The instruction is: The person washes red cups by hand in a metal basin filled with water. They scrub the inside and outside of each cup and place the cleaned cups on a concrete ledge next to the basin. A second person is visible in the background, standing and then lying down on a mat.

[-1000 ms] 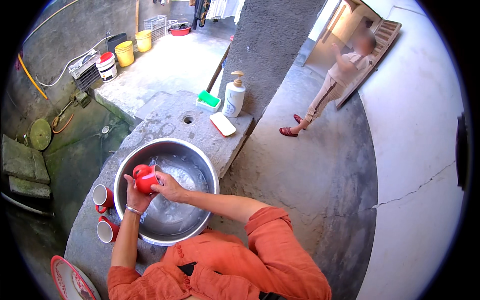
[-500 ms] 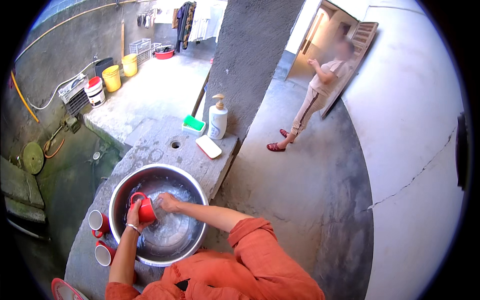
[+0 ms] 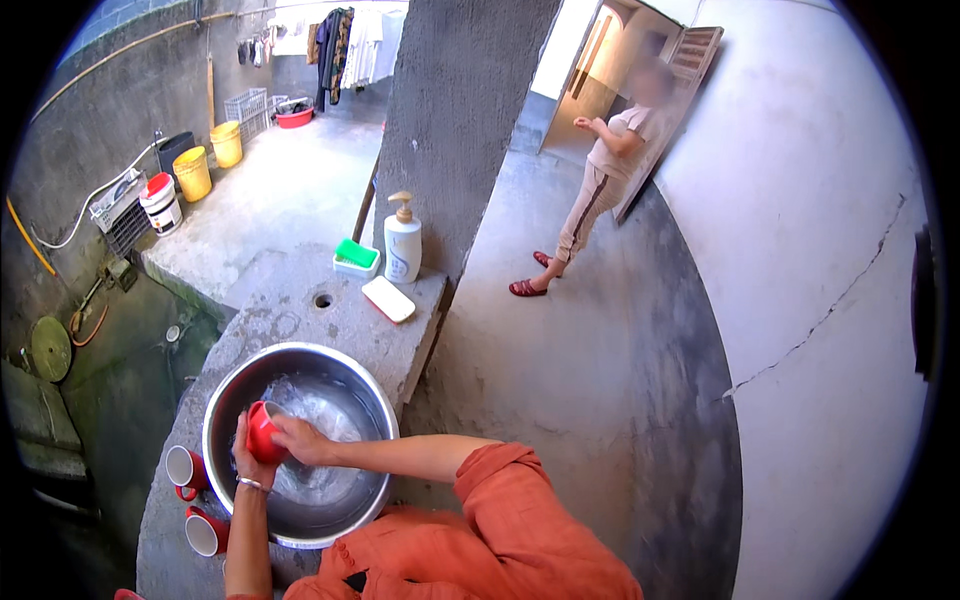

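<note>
Over the left side of a steel basin (image 3: 392, 425) with water in it, my left hand (image 3: 246, 456) is closed around a red mug (image 3: 262, 436). My right hand (image 3: 303, 441) is at the same mug, its fingers closed at the rim and partly hidden there. Stirred water (image 3: 325, 478) shows below my hands. Left of the basin, two red mugs with white insides, one (image 3: 184, 467) above the other (image 3: 206, 533), lie on the stone slab, close to my left forearm.
On the grey slab (image 3: 270, 312) stand a white pump bottle (image 3: 403, 243), a green brush (image 3: 356, 253) in a white dish, and a white-and-red bar-shaped item (image 3: 388, 299). Buckets (image 3: 192, 174) line the left wall. A person (image 3: 600, 180) stands by a doorway; a pillar (image 3: 455, 120) rises behind the slab.
My right hand has moved left from the water to the mug's rim. The mug has turned more upright in my left hand. The whole view has shifted a little.
</note>
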`<state>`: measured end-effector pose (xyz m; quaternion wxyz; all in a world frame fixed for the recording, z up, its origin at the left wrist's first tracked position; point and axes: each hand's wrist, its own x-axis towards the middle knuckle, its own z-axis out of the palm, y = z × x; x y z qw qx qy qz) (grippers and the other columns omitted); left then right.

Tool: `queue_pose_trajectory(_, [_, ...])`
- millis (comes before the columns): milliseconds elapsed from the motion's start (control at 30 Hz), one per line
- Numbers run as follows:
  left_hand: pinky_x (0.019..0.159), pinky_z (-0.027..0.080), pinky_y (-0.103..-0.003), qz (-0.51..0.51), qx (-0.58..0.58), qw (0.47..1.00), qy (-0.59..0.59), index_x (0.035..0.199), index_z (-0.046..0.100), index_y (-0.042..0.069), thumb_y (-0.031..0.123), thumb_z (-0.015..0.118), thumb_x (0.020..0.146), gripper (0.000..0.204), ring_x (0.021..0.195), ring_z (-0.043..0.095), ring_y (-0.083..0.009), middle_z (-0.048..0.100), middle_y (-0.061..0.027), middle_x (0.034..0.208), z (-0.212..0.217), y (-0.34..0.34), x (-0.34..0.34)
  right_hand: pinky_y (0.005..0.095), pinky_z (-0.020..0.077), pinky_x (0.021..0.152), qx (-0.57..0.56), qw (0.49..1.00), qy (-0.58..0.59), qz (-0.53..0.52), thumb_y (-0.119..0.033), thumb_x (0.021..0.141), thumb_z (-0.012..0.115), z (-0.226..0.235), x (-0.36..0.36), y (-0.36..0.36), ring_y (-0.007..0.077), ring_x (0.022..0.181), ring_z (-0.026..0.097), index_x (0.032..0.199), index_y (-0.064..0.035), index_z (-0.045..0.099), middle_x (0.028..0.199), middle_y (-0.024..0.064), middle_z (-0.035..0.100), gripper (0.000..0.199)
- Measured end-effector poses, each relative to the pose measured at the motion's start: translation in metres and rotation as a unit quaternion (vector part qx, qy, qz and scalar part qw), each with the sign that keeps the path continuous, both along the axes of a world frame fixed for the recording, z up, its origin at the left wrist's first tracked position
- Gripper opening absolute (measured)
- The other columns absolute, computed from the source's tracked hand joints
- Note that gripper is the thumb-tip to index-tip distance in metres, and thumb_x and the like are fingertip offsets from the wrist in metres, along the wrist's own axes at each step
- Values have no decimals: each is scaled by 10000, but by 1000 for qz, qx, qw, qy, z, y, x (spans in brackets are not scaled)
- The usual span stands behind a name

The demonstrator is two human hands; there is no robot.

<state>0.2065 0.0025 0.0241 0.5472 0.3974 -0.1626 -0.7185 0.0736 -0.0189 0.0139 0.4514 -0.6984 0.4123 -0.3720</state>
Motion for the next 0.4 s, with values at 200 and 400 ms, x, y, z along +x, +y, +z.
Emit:
queue_pose_trajectory(200, [842,436,-415,-60,10,996,59,1150,498,146,561,400,837,529,976,534,-221,556,-53,1092,-41,-17,18,454,396,680,-126,991,41,-9,-199,806,508,5,9,22,421,775,513,894,-9,460,816,249,533,214])
queue_pose_trajectory(400, [972,206,-581,-175,24,974,-139,1309,358,203,764,284,723,815,1238,292,-282,359,-61,1347,0,4,11,437,395,723,-5,999,36,29,-197,829,503,14,-14,4,371,828,524,927,-28,480,823,199,541,197])
